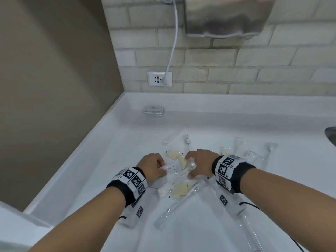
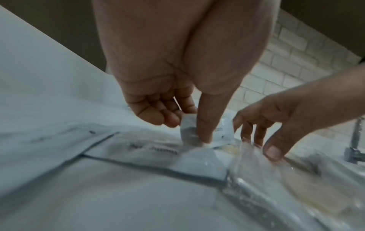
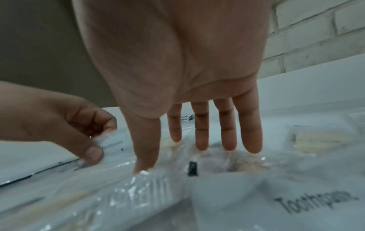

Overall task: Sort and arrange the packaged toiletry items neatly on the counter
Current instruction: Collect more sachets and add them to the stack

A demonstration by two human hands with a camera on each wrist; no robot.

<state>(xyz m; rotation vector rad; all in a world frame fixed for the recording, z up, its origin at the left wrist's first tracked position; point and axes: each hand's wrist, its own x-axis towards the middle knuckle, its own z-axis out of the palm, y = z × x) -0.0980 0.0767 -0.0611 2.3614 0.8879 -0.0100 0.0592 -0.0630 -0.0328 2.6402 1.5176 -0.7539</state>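
Note:
A heap of packaged toiletries lies on the white counter. My left hand pinches one end of a small white packet printed "Toothpaste", thumb against fingers; the pinch is plain in the left wrist view on the packet. My right hand is just to its right. Its straight fingers point down onto clear packets and its thumb touches a clear comb packet. Pale yellow packets lie behind and in front of the hands.
Long clear toothbrush sleeves lie near me and to the right. A flat grey packet sits alone near the back wall. A second toothpaste packet lies under my right wrist. The sink rim is at the right edge.

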